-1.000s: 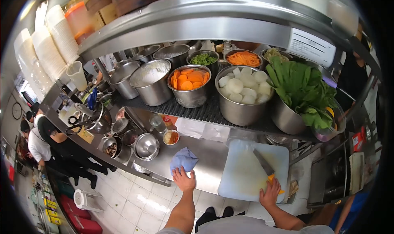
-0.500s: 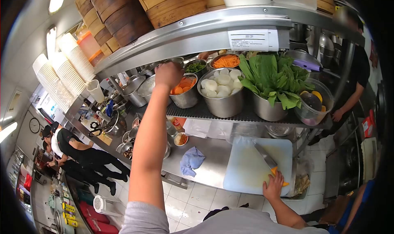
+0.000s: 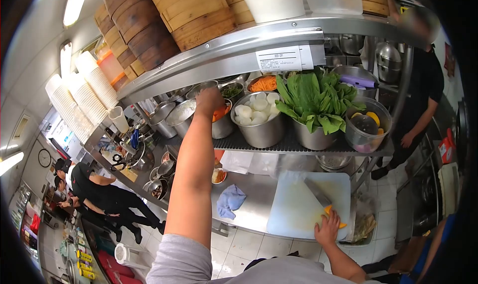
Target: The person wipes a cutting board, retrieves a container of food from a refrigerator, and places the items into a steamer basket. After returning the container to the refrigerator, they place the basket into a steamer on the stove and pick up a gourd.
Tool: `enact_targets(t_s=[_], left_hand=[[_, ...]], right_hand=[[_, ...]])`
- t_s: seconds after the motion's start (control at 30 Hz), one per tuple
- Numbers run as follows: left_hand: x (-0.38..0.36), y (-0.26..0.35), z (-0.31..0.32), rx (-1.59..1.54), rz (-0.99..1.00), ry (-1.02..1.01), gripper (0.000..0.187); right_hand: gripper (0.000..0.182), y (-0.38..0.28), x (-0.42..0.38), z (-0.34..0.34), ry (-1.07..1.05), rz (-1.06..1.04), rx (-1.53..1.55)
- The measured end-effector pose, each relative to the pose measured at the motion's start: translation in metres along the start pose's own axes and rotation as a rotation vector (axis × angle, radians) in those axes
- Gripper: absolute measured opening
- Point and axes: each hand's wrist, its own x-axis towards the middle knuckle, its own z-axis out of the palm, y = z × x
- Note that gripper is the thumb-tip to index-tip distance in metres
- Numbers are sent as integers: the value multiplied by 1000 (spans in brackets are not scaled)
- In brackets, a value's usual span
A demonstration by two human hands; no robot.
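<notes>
My left hand reaches up to the shelf, over the left side of a metal pot of sliced carrots. Its fingers point away and down, hidden behind the back of the hand. Below, on a pale cutting board, lies a knife with a broad blade and an orange handle. My right hand is closed over the middle of that handle, at the board's lower right. Just right of the carrots stands a pot of white round slices.
Leafy greens fill another pot, beside a clear tub. Left of the carrots is a pot of white food. A blue cloth lies on the counter. Bamboo steamers line the upper shelf. A person in black stands at right.
The view has shifted slightly. My left hand has lowered from above the pots to the carrot pot. My right hand stays at the knife handle.
</notes>
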Motion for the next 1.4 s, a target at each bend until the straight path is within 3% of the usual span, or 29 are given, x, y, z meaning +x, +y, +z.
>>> enact_targets(t_s=[0.13,0.23,0.33,0.4,0.5,0.57,0.63,0.67,0.77,0.8,0.83,0.97,1.03,1.07,1.2,1.33,1.4], left_hand=[[0,-10,0,-33,42,29,32],[-6,-27,-9,-246,98,48,28],[-71,-35,-51,-424,29,318,25],[-126,-60,-35,-432,72,562,23],[-251,-63,-24,-603,18,565,17],[-325,-88,51,-591,-102,493,19],[-398,-104,129,-552,-322,193,24],[-433,-111,169,-654,-542,32,25],[-544,-153,309,-395,-662,-309,28],[-573,-149,328,-317,-833,-454,41],[-594,-146,334,-317,-921,-485,42],[-595,-143,336,-452,-1045,-507,47],[-574,-136,339,-486,-994,-412,46],[-564,-134,353,-517,-898,-259,46],[-455,-99,332,-593,-652,-109,49],[-376,-60,330,-598,-550,-321,49],[-376,-41,339,-478,-522,-277,47]], right_hand=[[44,-1,0,-1,-5,10,6],[42,0,0,0,8,0,13],[42,-2,2,-1,12,-4,17],[41,-3,2,-1,15,-8,28],[41,0,0,1,18,-2,37],[42,-1,1,2,23,-2,40],[42,-1,1,0,-6,-10,38],[42,-1,-1,3,-25,-37,33],[42,5,-1,12,-15,-114,-17],[42,3,-2,14,9,-103,-43],[42,0,-4,15,42,-86,-66],[43,-8,-2,10,-37,-60,-92],[45,-7,-2,15,-7,-58,-131],[45,-9,-3,14,-18,-66,-138],[48,-14,-2,12,-18,-44,-143],[52,-13,-2,17,-1,-35,-141],[53,-14,-2,18,-2,-39,-155]])
